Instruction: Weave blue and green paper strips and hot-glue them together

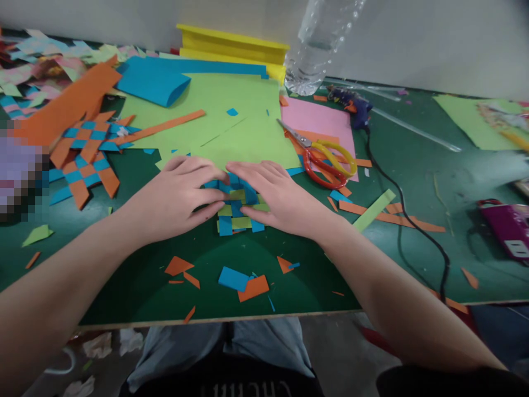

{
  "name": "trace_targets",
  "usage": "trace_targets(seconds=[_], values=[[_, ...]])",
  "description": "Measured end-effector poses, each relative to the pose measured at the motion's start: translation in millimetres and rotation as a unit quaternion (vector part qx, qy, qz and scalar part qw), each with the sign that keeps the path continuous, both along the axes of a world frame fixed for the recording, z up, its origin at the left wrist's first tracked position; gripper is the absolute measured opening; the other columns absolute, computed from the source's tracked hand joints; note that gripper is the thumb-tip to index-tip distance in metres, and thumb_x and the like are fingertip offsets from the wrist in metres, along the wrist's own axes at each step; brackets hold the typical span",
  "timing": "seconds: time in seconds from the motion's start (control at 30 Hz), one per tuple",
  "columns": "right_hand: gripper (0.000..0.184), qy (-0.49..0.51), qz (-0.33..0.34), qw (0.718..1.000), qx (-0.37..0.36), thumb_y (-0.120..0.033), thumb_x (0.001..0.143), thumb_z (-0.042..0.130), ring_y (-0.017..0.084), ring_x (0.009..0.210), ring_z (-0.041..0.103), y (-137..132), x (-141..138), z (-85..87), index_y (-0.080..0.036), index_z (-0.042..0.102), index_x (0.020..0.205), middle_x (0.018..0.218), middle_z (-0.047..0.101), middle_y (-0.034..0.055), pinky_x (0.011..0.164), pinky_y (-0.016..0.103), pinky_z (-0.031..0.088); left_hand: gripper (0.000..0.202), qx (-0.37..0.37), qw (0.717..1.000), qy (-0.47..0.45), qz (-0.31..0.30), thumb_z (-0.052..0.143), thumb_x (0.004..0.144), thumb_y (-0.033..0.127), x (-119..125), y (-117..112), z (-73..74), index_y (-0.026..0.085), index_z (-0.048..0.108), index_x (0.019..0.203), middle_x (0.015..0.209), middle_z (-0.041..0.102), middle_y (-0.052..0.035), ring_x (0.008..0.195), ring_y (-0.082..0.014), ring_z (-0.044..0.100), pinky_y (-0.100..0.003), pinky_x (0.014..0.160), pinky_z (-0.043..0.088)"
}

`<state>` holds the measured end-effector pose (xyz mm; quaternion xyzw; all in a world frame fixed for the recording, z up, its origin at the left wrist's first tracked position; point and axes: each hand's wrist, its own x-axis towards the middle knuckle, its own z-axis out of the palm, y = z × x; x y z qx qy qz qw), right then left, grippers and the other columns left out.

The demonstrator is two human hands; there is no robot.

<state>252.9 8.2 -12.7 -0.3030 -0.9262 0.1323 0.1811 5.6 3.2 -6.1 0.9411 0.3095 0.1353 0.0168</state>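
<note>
A small weave of blue and light green paper strips (236, 208) lies on the green table in front of me, its middle and upper parts half covered by my hands. My left hand (185, 190) grips its left side, the thumb low and the fingers bent over the strips. On the other side, my right hand (275, 193) holds the weave, with the thumb on its lower middle and the fingers along its top. The fingertips of both hands nearly meet above it. What lies under the palms is hidden.
Scissors (317, 157) with red and yellow handles lie right of my hands. Behind them stand a glue gun (356, 107) with a black cord and a plastic bottle (308, 66). Orange-blue woven pieces (85, 135) lie left; green sheets (206, 105) lie behind; scraps (233, 278) lie in front.
</note>
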Motion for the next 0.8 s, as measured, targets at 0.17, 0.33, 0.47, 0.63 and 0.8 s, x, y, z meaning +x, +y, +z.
trace_targets(seconds=[0.17,0.33,0.47,0.63,0.8], values=[[0.057,-0.003,-0.011,1.000,0.004,-0.023,0.093,0.061,0.030,0.137,0.051,0,1,-0.9,-0.015,0.043,0.146,0.147,0.056,0.0165,0.113,0.055,0.038,0.038,-0.023,1.000,0.001,-0.018,0.036,0.107,0.040,1,2,-3.2,0.026,0.071,0.114,0.119,0.075,-0.0060,0.126,-0.0309,0.059,-0.053,0.103,0.039],[0.055,-0.008,-0.031,0.999,0.009,-0.031,0.094,0.063,0.030,0.134,0.053,3,4,-1.0,-0.015,0.048,0.144,0.144,0.060,0.0158,0.114,0.056,0.036,0.037,-0.035,0.999,-0.003,-0.019,0.037,0.107,0.040,1,3,-3.2,0.027,0.071,0.115,0.119,0.076,-0.0040,0.125,-0.0285,0.060,-0.049,0.104,0.041],[0.042,-0.022,-0.082,0.996,0.025,-0.030,0.099,0.054,0.030,0.128,0.057,8,5,0.7,-0.010,0.057,0.136,0.135,0.066,0.0169,0.114,0.053,0.035,0.037,-0.030,0.999,-0.005,-0.020,0.038,0.107,0.038,1,2,-3.6,0.024,0.071,0.115,0.120,0.076,-0.0049,0.124,-0.0289,0.061,-0.050,0.103,0.041],[0.039,-0.049,-0.125,0.991,0.013,-0.028,0.099,0.052,0.030,0.128,0.056,11,6,1.0,-0.009,0.063,0.131,0.137,0.065,0.0154,0.112,0.050,0.037,0.037,-0.031,0.999,-0.009,-0.021,0.037,0.107,0.039,0,3,-5.5,0.024,0.070,0.115,0.121,0.075,-0.0042,0.124,-0.0285,0.061,-0.049,0.102,0.040],[0.041,-0.070,-0.112,0.991,0.005,-0.030,0.096,0.053,0.031,0.134,0.050,10,7,0.0,-0.012,0.062,0.132,0.144,0.060,0.0139,0.117,0.051,0.031,0.038,-0.020,0.999,-0.008,-0.025,0.037,0.107,0.039,0,3,-6.5,0.022,0.070,0.115,0.120,0.075,-0.0048,0.122,-0.0282,0.062,-0.048,0.101,0.040]])
